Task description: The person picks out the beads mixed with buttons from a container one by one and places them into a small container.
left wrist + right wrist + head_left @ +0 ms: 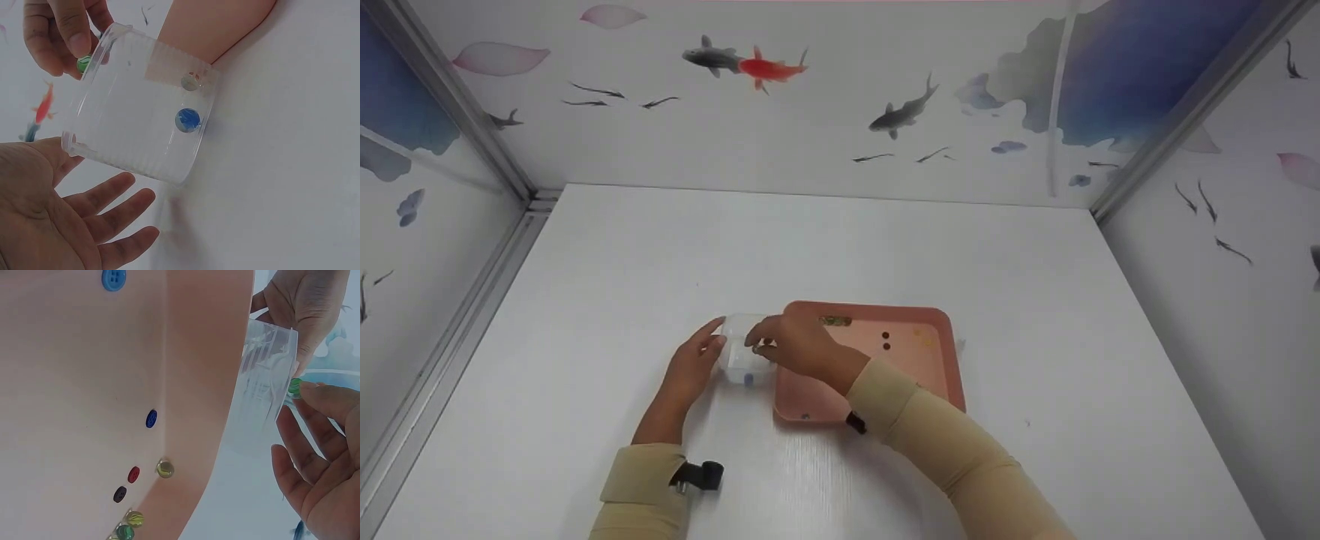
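A clear plastic container stands at the left side of a pink tray. Inside the container lie a blue marble and a clear marble with an orange-brown tint. My left hand rests at the container's left side, fingers extended and spread along it. Between the thumb and fingers of my right hand is a green marble, pinched right at the container's rim.
Several marbles lie along the tray's edge. Buttons also lie in the tray: a light blue one, a dark blue one, a red one and a dark one. White panels with painted fish enclose the white table.
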`<state>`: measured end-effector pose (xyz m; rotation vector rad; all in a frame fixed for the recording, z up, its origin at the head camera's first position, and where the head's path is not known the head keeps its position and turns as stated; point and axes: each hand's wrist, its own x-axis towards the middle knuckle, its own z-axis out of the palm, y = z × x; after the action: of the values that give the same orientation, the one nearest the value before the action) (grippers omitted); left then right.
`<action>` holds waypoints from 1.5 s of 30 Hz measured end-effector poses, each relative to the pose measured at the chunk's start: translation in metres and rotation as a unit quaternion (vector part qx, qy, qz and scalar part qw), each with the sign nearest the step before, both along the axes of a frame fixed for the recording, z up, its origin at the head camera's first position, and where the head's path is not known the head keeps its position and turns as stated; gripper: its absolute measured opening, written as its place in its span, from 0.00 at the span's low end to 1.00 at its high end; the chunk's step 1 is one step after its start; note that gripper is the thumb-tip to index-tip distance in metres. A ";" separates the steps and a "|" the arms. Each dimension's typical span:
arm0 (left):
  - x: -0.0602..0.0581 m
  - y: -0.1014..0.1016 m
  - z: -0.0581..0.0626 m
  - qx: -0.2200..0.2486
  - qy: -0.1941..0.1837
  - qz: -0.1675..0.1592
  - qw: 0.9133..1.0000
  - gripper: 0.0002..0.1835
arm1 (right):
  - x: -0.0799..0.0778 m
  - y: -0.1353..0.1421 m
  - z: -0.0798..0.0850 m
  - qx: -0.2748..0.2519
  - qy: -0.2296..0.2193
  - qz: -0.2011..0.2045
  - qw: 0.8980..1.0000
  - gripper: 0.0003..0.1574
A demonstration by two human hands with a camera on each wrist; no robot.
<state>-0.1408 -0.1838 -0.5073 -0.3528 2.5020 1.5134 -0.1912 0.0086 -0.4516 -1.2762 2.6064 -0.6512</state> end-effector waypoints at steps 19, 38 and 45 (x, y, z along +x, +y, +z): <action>0.003 0.001 0.003 0.028 0.018 -0.006 0.999 0.28 | 0.003 -0.003 -0.003 0.053 0.041 0.028 0.997 0.13; 0.002 0.000 0.003 0.013 0.025 -0.011 1.000 0.27 | 0.001 -0.001 -0.001 0.040 0.088 0.045 0.994 0.16; 0.000 0.000 0.000 0.002 0.006 -0.007 1.000 0.27 | 0.001 0.004 0.001 0.013 0.108 0.044 0.993 0.17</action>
<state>-0.1409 -0.1842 -0.5075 -0.3272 2.5051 1.5187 -0.1905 0.0121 -0.4501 -1.5210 2.6959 -0.4883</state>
